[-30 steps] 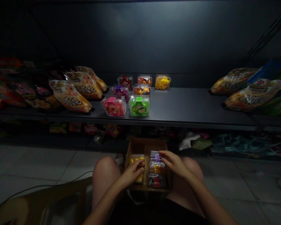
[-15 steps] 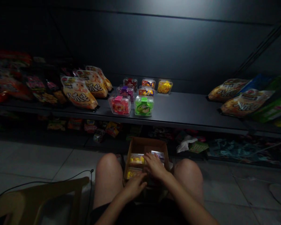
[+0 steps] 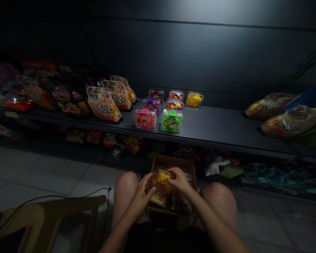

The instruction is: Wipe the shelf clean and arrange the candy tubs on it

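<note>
Fingers (image 3: 173, 170) of the right hand (image 3: 179, 181) clamp the clear yellow-filled box (image 3: 161, 182) at its three o'clock edge; the left hand (image 3: 141, 194) sits at nine, its grip unclear. The box should be light, stiff, slick, perhaps crackable: hold opposite sides gently. Beneath is the carton (image 3: 171, 161); beyond, at twelve, the shelf (image 3: 216, 123).

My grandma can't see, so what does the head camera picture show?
A right hand holds a yellow pack over an open box, left hand at the pack's other side. Beyond, a dim shelf holds snack bags and clear packs.
</note>
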Available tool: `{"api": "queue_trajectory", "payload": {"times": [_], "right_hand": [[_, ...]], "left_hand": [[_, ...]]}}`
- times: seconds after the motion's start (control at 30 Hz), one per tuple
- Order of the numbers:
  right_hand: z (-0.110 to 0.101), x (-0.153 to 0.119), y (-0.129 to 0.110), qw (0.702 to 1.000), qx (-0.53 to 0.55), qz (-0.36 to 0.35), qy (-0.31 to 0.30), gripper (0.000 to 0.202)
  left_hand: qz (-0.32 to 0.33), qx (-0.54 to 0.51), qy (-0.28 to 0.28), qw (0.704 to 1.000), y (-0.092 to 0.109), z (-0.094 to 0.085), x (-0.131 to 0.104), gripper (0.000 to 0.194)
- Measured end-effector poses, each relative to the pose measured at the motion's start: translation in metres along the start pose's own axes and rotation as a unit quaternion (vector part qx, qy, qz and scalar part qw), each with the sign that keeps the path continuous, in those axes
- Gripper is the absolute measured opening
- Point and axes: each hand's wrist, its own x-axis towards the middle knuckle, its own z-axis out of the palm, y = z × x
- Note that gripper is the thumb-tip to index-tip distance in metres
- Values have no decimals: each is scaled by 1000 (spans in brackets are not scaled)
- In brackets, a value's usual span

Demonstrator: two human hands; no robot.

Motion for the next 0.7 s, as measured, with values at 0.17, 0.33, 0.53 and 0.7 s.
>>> {"api": "queue_trajectory", "payload": {"times": [0.17, 0.33, 0.53, 0.7], "right_hand": [[-43, -5, -35, 977, 193, 86, 0, 30], [-67, -16, -56, 940, 309, 142, 3, 36], [-76, -31, -67, 928, 348, 130, 18, 50], [-75, -40, -65, 922, 362, 140, -2, 64]], "left_hand": [[-48, -130, -19, 990, 26, -1, 6, 79], [-91, -290, -97, 948, 52, 9, -2, 75], [-97, -327, -58, 938, 73, 19, -7, 67], [-84, -315, -34, 945, 94, 23, -1, 66]]}}
